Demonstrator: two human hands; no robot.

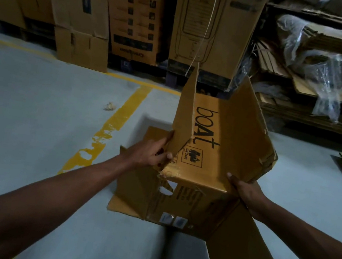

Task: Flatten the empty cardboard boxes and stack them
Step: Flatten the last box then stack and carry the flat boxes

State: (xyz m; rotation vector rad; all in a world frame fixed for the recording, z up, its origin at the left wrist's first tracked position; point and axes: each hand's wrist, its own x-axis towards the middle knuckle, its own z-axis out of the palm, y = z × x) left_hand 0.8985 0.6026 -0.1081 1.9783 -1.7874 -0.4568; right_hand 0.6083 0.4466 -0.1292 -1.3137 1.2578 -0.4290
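Your left hand [151,152] pinches a flap and your right hand [245,190] grips a corner of the half-open box [207,147] above the floor [35,121], so pulling hard may rip its torn corner.

Both forearms were bare from the frame's lower corners to the wrists, with no sleeve in view; the left hand [151,152] and the right hand [246,193] wore no gloves; no ring, watch or band showed on either wrist.
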